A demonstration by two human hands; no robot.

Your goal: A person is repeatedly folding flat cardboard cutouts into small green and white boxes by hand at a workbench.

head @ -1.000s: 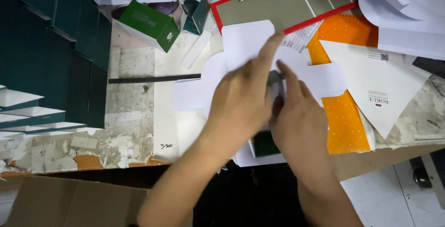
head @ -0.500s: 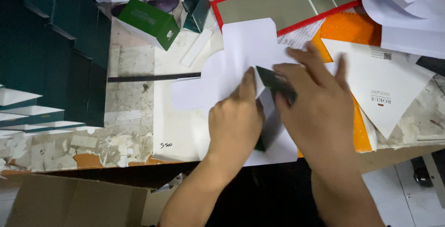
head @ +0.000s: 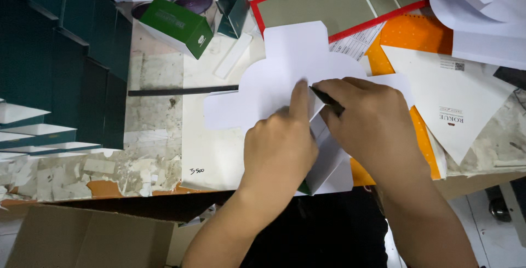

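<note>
A flat die-cut white card blank (head: 285, 71) with rounded flaps lies on the worn worktable (head: 159, 82). My left hand (head: 279, 153) presses down on it, index finger stretched along a folded flap. My right hand (head: 372, 125) bends over the same fold from the right, fingers curled on the flap, whose dark green underside (head: 329, 99) shows between the two hands. The near part of the blank (head: 329, 169) sticks out below my hands, past the table's front edge.
A stack of dark green folded boxes (head: 49, 65) fills the left side. A green carton (head: 175, 24) and a half-folded green box (head: 233, 10) lie at the back. Orange sheet (head: 416, 41), white printed card (head: 455, 104) and paper lie right. A brown cardboard box (head: 82, 240) sits below.
My hands have spread apart on the blank. The left index finger now points up along the fold, and the right hand has shifted right and flattened the green-backed flap.
</note>
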